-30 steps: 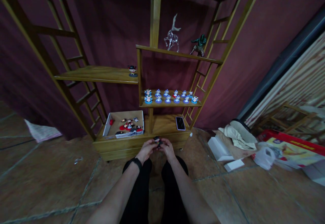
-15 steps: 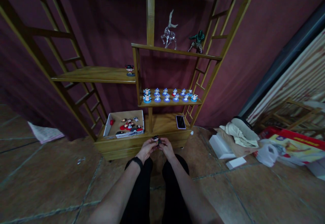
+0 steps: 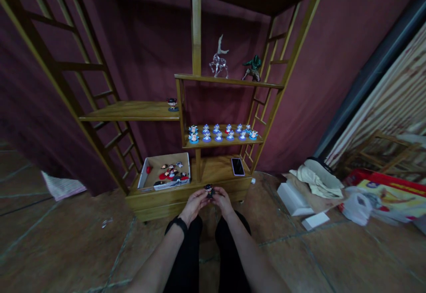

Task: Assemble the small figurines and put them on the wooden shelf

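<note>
Between my fingers is a small dark-haired figurine (image 3: 209, 189), held upright in front of the shelf's base. My left hand (image 3: 195, 203) pinches it from the left, and my right hand (image 3: 222, 200) grips its right side and lower part. The fingers cover part of the figurine. A similar figurine (image 3: 172, 104) stands at the right end of the left shelf board (image 3: 129, 112). Ahead and to the left, an open cardboard box (image 3: 151, 163) on the bottom board holds several red and black figurines (image 3: 171, 172).
Several blue and white figurines (image 3: 218, 136) stand in two rows on the middle shelf. Above them are a clear deer (image 3: 218, 64) and a green figure (image 3: 254, 68). A phone (image 3: 237, 166) lies on the bottom board. White boxes (image 3: 294, 199) and a plastic bag (image 3: 357, 206) lie on the floor at right.
The view has tilted up slightly, so the shelf appears lower. The figurine between my hands has turned more upright, its front now facing me more. Both hands keep hold of it.
</note>
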Available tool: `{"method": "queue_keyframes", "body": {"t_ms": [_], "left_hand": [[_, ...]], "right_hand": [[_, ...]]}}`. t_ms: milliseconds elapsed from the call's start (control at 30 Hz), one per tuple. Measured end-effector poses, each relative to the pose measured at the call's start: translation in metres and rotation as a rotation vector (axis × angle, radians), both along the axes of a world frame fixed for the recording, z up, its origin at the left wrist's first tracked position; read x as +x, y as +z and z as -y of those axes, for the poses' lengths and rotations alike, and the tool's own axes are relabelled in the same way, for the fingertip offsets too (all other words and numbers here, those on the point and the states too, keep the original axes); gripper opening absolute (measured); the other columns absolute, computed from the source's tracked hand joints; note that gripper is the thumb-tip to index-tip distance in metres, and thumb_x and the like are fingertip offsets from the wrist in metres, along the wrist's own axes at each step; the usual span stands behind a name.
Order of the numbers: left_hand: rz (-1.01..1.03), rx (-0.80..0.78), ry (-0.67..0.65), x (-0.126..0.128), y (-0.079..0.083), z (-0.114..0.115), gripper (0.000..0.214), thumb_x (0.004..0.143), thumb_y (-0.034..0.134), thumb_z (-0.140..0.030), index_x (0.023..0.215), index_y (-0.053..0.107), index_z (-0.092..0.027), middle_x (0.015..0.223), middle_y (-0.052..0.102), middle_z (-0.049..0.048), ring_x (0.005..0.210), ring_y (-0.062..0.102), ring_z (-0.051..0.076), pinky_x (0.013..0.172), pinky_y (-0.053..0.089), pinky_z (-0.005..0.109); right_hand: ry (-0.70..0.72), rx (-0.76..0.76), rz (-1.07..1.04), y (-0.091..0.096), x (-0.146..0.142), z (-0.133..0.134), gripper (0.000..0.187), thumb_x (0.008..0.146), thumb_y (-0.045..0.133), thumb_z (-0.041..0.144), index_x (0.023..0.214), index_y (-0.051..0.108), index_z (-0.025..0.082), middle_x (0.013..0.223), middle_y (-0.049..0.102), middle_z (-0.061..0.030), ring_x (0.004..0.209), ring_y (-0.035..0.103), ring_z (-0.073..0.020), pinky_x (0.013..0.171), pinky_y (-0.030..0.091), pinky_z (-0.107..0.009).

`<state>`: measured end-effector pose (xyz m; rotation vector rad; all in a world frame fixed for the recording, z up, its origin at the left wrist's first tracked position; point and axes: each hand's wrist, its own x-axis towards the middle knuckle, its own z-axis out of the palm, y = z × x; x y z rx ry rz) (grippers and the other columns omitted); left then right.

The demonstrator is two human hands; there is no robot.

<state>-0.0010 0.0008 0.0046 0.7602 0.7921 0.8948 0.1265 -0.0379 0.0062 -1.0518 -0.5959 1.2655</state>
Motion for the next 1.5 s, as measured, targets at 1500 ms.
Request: {"method": "queue_keyframes", "body": {"t_ms": [1500], "left_hand": [[-0.050,-0.030,0.038,0.004,-0.002,-0.002,0.020,0.055,0.076,-0.009,0.074,0.070,-0.010,0.076,0.069,0.0090,0.064,0.063,0.013,0.067,0.050,0.024]], "right_hand": [[0.010,0.017,0.069,-0.008,0.001,-0.002,0.027,0.050,0.073,0.037,0.063,0.058,0.018,0.069,0.062,-0.0001,0.065,0.058,-0.0145,0.060,0.049,-0.028]]}}
